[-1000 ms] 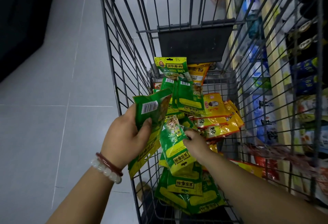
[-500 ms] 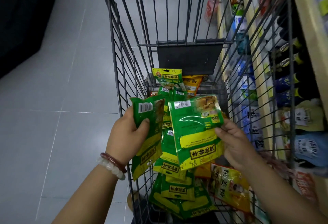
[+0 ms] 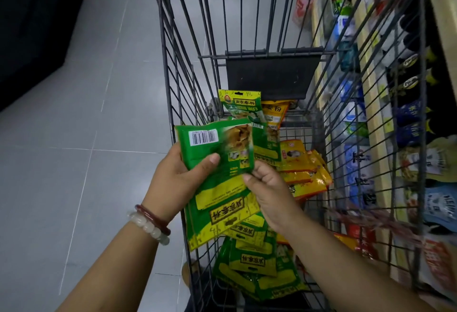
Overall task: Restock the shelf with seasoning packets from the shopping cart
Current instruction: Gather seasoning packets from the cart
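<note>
A wire shopping cart (image 3: 188, 69) holds green and yellow seasoning packets. My left hand (image 3: 173, 183) grips a small stack of green packets (image 3: 217, 163) over the cart's left side, thumb pressed on the front one. My right hand (image 3: 267, 188) pinches the lower right edge of that front packet. More green packets (image 3: 257, 267) lie on the cart floor below my hands. One green packet (image 3: 242, 104) stands at the cart's far end. Yellow packets (image 3: 304, 171) are piled to the right.
A store shelf (image 3: 371, 94) with bottles and pouches runs along the cart's right side, seen through the wires. Grey tiled floor (image 3: 74, 138) lies to the left. A dark panel (image 3: 269, 77) hangs at the cart's far end.
My right hand lifted a green packet from the cart and brought it left onto the packets in my left hand. The camera tilted up a little.
</note>
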